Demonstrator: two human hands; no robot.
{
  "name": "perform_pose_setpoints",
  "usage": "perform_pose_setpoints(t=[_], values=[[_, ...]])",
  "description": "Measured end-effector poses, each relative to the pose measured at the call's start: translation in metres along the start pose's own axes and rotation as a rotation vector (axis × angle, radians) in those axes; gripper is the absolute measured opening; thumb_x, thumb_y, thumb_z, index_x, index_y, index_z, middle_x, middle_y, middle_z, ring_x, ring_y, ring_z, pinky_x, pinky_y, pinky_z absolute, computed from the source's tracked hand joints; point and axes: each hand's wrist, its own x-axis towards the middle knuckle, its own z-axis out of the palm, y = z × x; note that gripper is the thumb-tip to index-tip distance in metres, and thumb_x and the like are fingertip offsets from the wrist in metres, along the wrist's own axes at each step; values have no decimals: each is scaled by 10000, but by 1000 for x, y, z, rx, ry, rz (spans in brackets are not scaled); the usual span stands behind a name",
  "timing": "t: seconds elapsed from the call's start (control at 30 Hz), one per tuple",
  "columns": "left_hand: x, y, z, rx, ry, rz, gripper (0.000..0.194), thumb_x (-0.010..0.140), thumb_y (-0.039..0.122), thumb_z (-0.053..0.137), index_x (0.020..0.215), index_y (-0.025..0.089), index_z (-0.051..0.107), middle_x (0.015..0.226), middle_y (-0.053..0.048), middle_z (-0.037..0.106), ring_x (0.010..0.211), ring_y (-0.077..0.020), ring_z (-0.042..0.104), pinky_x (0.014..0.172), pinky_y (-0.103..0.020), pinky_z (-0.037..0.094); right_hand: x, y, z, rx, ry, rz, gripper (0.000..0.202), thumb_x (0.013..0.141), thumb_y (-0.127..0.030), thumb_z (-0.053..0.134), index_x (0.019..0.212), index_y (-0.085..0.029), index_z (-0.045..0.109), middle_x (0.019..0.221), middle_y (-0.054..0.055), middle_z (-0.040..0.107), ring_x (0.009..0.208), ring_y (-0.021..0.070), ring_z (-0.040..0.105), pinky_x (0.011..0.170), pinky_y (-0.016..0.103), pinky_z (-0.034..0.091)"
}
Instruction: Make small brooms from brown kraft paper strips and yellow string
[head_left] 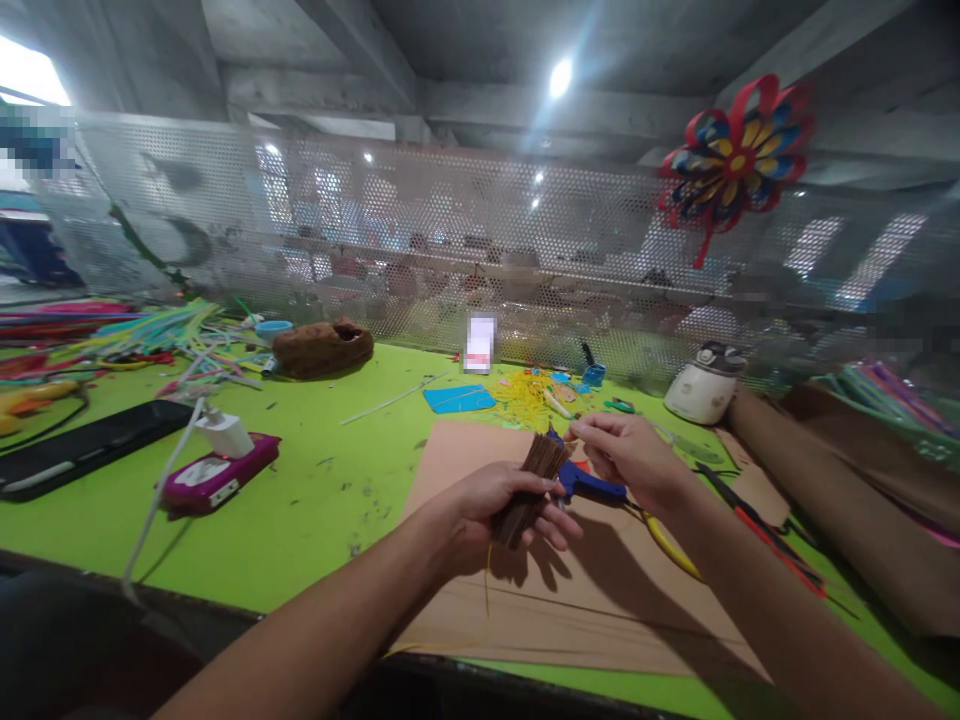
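Note:
My left hand (484, 505) is closed on a dark brown striped bundle (541, 462), thin strips or folded card; I cannot tell which. Its thumb presses across the front while the lower fingers spread underneath. At the bundle's upper right, my right hand (630, 455) makes a pinch, and whatever sits between its fingertips is too small to make out. A blue glue gun (598, 487) rests just behind and below the hands on a brown cardboard sheet (450, 455). A thin yellow strand (488, 585) hangs below my left hand.
Red-and-black-handled pliers (776, 545) lie at right, near a white container (705, 385) and a brown roll (825, 500). Yellow shreds (525, 398) and a blue sheet (459, 399) lie behind the cardboard. Left are a purple power strip (251, 468) with its cable and a black phone-like device (90, 450).

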Motion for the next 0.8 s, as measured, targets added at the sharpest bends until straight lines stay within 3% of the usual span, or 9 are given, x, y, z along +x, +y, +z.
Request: perform_pose_setpoints(t=[0.3,0.47,0.67,0.8], values=[[-1,2,4,-9,6,10,210,773,261,526,887,98,594,791,-162,705,626,-189,679,406,-181,382,-30,5,19,-92,-120,53,344,727,-478,634,614,-156,591,366,-94,339,353,42,219,394,219,105],[2,2,6,-10,58,11,173,746,203,480,701,86,599,674,-122,679,595,-176,667,392,-174,402,-44,9,27,-84,-172,62,365,771,-495,595,628,-162,557,432,-77,391,389,51,246,402,218,144],[4,-2,9,-37,180,22,184,751,170,488,699,63,629,593,-93,643,530,-145,629,481,-205,476,-47,20,31,-214,-145,-42,308,841,-398,511,650,-164,568,564,-13,542,506,107,458,488,229,339],[4,-5,11,-99,235,40,140,746,162,520,741,77,631,580,-69,634,463,-129,583,486,-231,481,-51,24,32,-494,-151,-146,291,868,-290,459,654,-162,609,635,23,624,622,153,554,580,251,389]])
